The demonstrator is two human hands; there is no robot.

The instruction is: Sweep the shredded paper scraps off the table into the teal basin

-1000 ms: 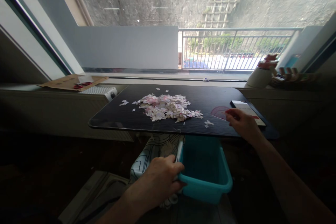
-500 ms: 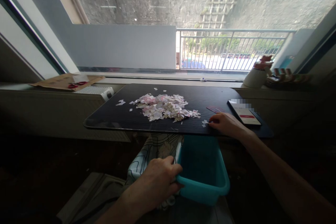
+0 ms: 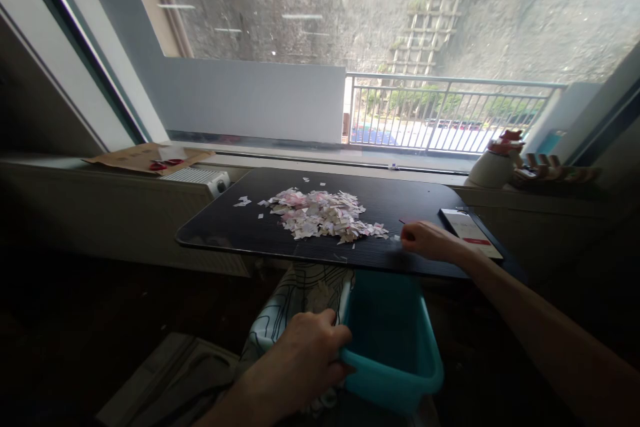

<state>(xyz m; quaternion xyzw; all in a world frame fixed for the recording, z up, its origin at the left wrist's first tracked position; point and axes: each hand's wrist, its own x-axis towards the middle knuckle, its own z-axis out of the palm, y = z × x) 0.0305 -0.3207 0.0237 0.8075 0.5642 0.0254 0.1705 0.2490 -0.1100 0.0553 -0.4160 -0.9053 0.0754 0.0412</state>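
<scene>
My left hand (image 3: pixel 311 347) is closed round the near-left rim of a teal plastic bin (image 3: pixel 393 383), which stands below the front edge of a black tabletop (image 3: pixel 400 197). A cloth with dark lines (image 3: pixel 273 310) lies against the bin's left side. My right hand (image 3: pixel 430 240) rests low over the table's front right part, its fingers curled; whatever they hold is hidden. A few small paper scraps (image 3: pixel 395 238), blurred, lie at its fingertips. To the left spreads a large heap of white and pinkish paper scraps (image 3: pixel 320 213).
A phone-like flat device (image 3: pixel 470 230) lies at the table's right end. On the windowsill are a light jug-shaped object (image 3: pixel 487 170) and a brown paper envelope (image 3: pixel 125 159) with red-handled scissors (image 3: pixel 167 164). A white radiator (image 3: pixel 195 177) stands left of the table.
The view has tilted, so everything sits slightly lower and further right. My right hand's fingers have curled in more over the small scraps. My left hand keeps its grip on the bin.
</scene>
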